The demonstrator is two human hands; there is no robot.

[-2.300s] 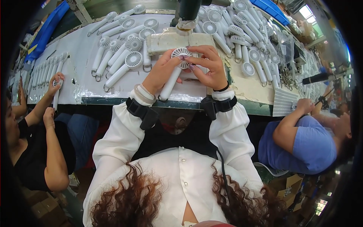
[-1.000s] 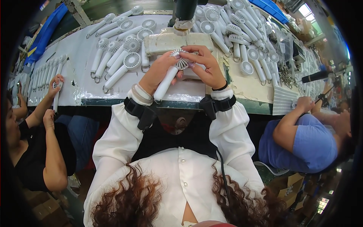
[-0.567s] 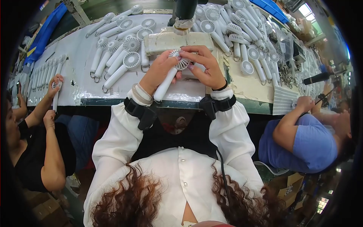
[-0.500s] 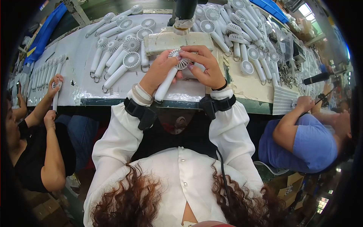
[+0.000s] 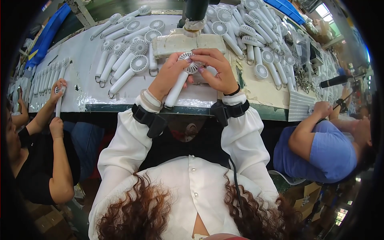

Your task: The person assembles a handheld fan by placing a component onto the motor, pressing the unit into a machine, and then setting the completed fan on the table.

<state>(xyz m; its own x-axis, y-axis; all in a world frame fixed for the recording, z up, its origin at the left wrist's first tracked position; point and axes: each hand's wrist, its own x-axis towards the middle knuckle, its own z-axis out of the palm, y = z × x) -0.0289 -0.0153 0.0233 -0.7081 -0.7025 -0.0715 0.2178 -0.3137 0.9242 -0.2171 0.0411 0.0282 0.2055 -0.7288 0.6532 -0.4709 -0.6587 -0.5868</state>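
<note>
A white handheld fan is held between my two hands, over the near edge of the table. Its round grille head points away from me, and the handle slants down to the left. My left hand wraps the head from the left, with the thumb on the grille. From the right, my right hand has its fingertips on the head, fingers bent. The contact points are partly covered by my own fingers. Just behind lies a worn cream block under a dark post.
Many similar white fans lie left of the block. A heap of fans covers the back right, beside small metal clips and a dotted sheet. Co-workers sit on both sides; the left one's hand holds a fan.
My hands and the fan stay almost in place, with only a slight shift. The co-worker on the left has moved the lower hand and forearm a little.
</note>
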